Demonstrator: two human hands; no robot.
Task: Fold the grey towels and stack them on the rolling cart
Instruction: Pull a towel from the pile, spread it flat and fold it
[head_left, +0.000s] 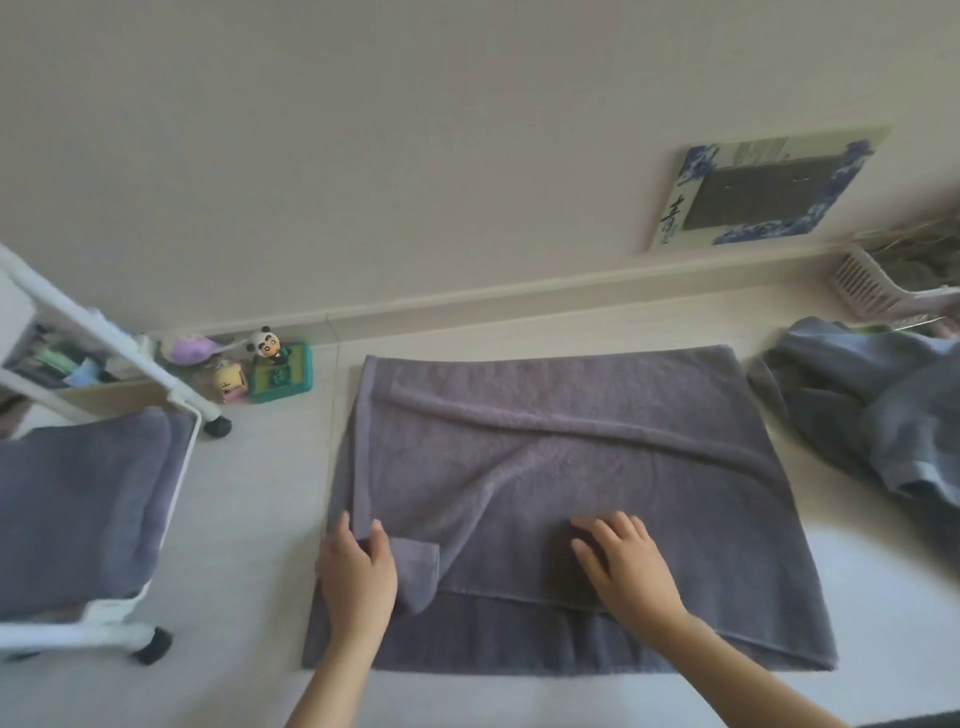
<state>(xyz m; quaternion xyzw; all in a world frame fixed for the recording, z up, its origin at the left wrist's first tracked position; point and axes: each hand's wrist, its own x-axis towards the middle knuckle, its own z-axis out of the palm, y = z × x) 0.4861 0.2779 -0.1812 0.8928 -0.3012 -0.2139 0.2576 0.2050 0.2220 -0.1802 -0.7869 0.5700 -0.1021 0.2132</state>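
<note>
A grey towel (597, 426) lies spread on the pale floor in front of me, its upper layer folded over with a rumpled near-left corner. My left hand (358, 577) pinches that folded corner at the towel's left edge. My right hand (623, 561) rests flat on the towel's near middle, fingers spread. A white rolling cart (171, 514) stands at the left, and a folded grey towel (78, 499) lies on its shelf. Crumpled grey towels (872, 415) are heaped at the right.
Small toys, among them a panda figure (267, 345) and a green box (283, 376), sit by the baseboard next to the cart. A framed picture (763, 187) leans on the wall. A white basket (878, 291) stands at the far right.
</note>
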